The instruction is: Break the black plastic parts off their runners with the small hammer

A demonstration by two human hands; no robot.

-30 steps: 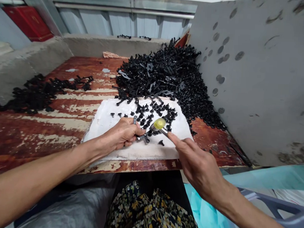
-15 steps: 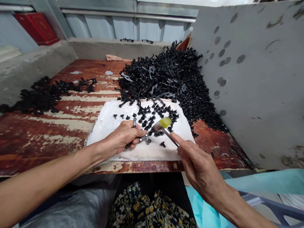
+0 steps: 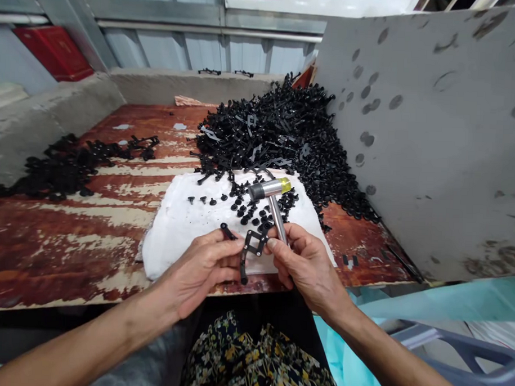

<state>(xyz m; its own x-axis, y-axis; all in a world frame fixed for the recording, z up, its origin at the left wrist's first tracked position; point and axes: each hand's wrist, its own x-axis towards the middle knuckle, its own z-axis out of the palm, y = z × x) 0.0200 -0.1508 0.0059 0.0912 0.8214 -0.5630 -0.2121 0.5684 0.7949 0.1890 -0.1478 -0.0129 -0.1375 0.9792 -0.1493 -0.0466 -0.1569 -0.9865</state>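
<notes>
Between my two hands is a black bracket (image 3: 248,243) with a square open frame and arms sticking out. My left hand (image 3: 213,264) pinches its left side between thumb and fingers. My right hand (image 3: 308,259) is closed around the handle of a small mallet (image 3: 269,189), and its thumb and finger also touch the bracket's right side. The mallet has a metal head with one black face and one yellow face, and it points away from me. Small black pegs with round heads (image 3: 242,211) lie scattered on the white cloth (image 3: 175,235) below.
A large heap of black parts (image 3: 277,126) fills the back right of the worn red table (image 3: 91,226). On the left lies a smaller pile of black brackets (image 3: 64,169). A grey panel (image 3: 432,154) stands along the right side, and a concrete ledge (image 3: 155,88) runs along the back.
The bracket has been lifted off the cloth and turned toward me. My right hand has moved in beside it, with the mallet head now swung upright and its yellow face to the right.
</notes>
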